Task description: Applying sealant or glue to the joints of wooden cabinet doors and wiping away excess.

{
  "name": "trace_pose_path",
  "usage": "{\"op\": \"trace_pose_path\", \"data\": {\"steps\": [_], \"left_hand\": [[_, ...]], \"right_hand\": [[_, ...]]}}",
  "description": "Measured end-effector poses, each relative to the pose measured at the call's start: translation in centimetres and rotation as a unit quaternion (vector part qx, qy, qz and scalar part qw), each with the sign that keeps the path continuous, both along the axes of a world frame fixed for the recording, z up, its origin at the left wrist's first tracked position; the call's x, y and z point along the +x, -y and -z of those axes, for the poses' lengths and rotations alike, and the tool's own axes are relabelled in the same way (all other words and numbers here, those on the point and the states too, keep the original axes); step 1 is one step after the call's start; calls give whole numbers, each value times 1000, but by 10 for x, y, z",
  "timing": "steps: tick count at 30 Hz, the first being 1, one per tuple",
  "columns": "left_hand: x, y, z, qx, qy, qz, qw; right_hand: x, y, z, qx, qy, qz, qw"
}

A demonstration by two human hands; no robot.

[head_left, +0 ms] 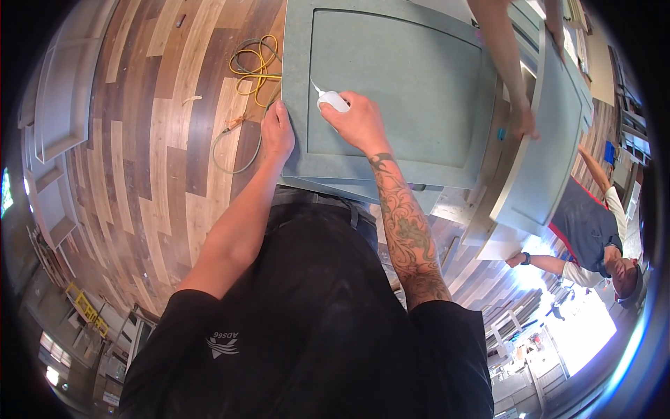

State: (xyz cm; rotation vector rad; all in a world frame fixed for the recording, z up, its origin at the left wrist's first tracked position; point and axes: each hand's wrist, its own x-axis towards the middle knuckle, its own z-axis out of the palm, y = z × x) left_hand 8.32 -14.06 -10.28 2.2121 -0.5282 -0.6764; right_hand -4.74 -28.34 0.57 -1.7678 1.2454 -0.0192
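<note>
The floor (160, 140) of mixed brown planks bears a loosely looped yellow cord (259, 74) and small scraps (192, 98).

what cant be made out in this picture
Head view:
White bottle: lower body hidden by the right hand.
Nozzle tip: too small to tell whether it's touching.
Green panel: far end cut off by the upper edge.
Bright area: washed out by glare.

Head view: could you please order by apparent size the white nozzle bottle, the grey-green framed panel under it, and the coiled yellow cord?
1. Grey-green framed panel, clearly largest.
2. Coiled yellow cord, by the spread of its loops.
3. White nozzle bottle, partly hidden by the right hand.
</note>
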Motion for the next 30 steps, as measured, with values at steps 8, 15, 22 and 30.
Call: {"op": "trace_pose_path", "data": {"steps": [8,15,22,30], "left_hand": [[3,5,-2,11,-38,6,999],[9,10,6,9,-17,9,1000],[14,20,8,19,-36,2,999],[18,19,18,-8,-29,-4,1000]], "right_hand": [[-3,-3,3,4,-4,-6,1000],[-1,-2,7,29,-6,-9,1000],[2,2,7,31,-14,-10,999],[1,0,10,36,-13,-15,999]]}}
